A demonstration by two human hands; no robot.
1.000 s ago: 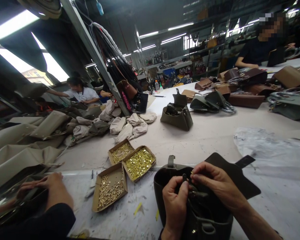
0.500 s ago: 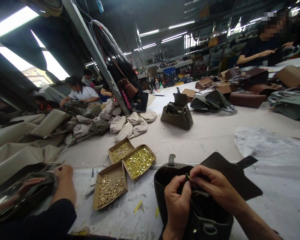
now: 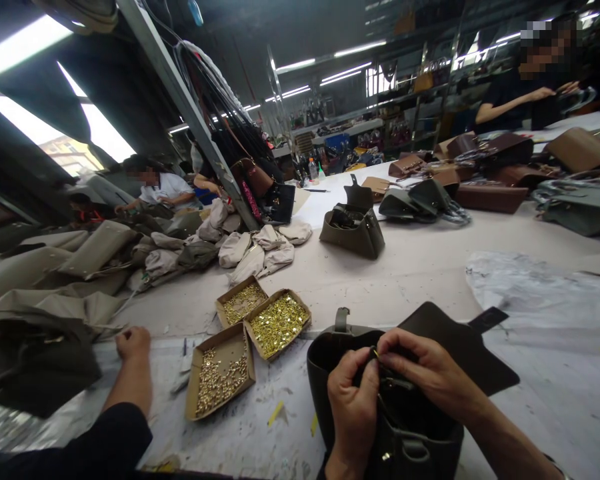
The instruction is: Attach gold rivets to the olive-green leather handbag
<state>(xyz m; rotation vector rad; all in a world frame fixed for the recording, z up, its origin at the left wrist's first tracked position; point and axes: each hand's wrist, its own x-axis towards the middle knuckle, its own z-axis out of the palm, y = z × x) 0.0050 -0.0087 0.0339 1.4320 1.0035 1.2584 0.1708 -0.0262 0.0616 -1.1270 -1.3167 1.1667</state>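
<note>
A dark olive leather handbag (image 3: 410, 433) stands open in front of me, its flap (image 3: 460, 340) laid back on the table. My left hand (image 3: 353, 407) grips the bag's inner rim and a strap. My right hand (image 3: 425, 373) pinches a small gold fitting (image 3: 375, 352) against that strap, thumb and fingers closed on it. Both hands meet over the bag's mouth.
Three cardboard trays of gold hardware (image 3: 277, 323) (image 3: 243, 301) (image 3: 223, 377) lie left of the bag. A co-worker's hand (image 3: 133, 347) rests at the left beside a dark bag (image 3: 35, 363). Beige bags (image 3: 55, 267), an olive bag (image 3: 353, 230), brown bags (image 3: 490, 193) and plastic sheeting (image 3: 545, 293) lie around.
The co-worker at left has lifted a dark bag up and away to the left, leaving one hand on the table. My hands stay at the bag's mouth, working the small fitting.
</note>
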